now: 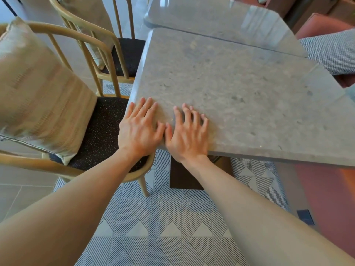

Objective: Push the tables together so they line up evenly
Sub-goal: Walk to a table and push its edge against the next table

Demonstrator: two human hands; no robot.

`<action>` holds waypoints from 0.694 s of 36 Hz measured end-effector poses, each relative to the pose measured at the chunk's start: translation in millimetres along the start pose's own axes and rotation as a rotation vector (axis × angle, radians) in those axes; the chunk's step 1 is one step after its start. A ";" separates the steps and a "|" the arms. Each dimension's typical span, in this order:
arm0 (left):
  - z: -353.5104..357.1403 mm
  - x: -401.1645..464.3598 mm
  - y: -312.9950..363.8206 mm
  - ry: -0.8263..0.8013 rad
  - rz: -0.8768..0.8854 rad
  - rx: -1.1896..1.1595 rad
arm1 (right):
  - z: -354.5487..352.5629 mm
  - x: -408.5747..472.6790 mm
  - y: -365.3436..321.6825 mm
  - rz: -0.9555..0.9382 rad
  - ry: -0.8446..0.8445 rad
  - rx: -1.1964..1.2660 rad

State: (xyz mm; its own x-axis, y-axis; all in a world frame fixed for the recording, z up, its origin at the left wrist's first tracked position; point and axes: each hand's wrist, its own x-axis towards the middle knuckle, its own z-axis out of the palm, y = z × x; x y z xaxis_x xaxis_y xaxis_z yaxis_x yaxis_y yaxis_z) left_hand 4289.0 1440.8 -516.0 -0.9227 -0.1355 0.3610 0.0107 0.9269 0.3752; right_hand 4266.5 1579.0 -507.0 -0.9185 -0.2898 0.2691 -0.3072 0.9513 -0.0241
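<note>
Grey mottled tables, tan chairs w/ black speckled seats, b/w striped floor.

One head-worn camera looks steeply down and forward from close above the near table, over its near left corner.

Both hands, left hand and right hand, press flat on the near table at its corner (thumbs nearly touching); the far table abuts it.

2 wooden chairs, patterned floor
</note>
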 end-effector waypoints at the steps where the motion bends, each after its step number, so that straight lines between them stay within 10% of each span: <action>1: 0.4 1.9 -1.5 0.000 0.001 -0.001 | 0.2 1.7 -0.6 0.002 -0.001 -0.005; 19: 5.8 9.9 -9.6 -0.056 0.008 -0.001 | 13.4 9.1 -2.0 0.004 0.016 -0.010; 25: -20.0 27.2 -9.6 -0.441 -0.034 -0.023 | -3.8 23.6 1.7 0.009 -0.368 0.104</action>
State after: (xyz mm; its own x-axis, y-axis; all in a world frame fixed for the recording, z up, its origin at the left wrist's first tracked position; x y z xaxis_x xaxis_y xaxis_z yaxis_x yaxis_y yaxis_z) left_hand 4271.5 1421.2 -492.7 -0.9988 0.0010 -0.0493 -0.0189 0.9159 0.4010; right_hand 4245.2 1574.2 -497.1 -0.9433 -0.3180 -0.0948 -0.3053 0.9437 -0.1272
